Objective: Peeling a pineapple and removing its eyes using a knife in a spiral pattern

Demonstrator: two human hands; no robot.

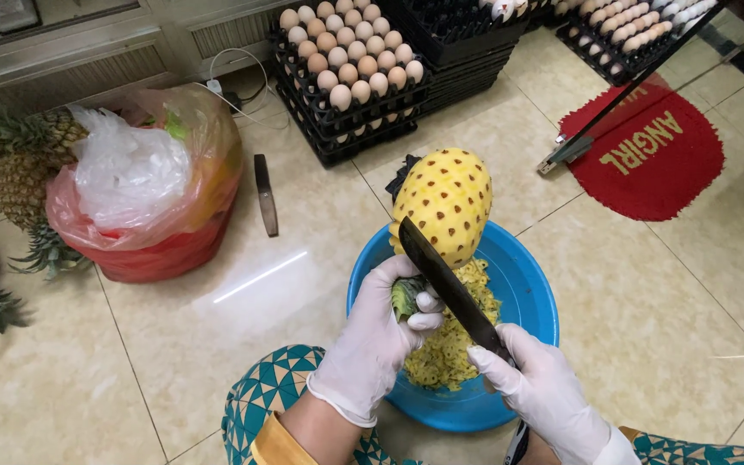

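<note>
A glossy beige tiled floor (243,344) fills most of the frame, its far edges cut off on every side. At the left, a bulging red plastic bag (144,198) is seen, stuffed with crumpled clear and white film, so that its contents cannot be made out; unpeeled pineapples (23,164) with rough scaly skin and spiky crowns are partly hidden behind it and cropped by the left edge. At the upper centre, stacked black trays of pale brown eggs (348,52) are shown, with further trays cut off at the top right, beside a red scalloped mat (647,155) crossed by a dark bar. At the lower centre, a round blue plastic basin (531,297) is half covered by the hands; yellow peelings are heaped in it. Above the basin, a peeled pineapple (445,202), yellow and dotted with dark eyes, is held upright by its green stub, which is clasped in the white-gloved left hand (372,340). A long dark knife (449,284) is laid against the fruit's lower side, its handle gripped and hidden in the gloved right hand (544,392). A small dark flat tool (265,195) lies on the floor near the bag.
</note>
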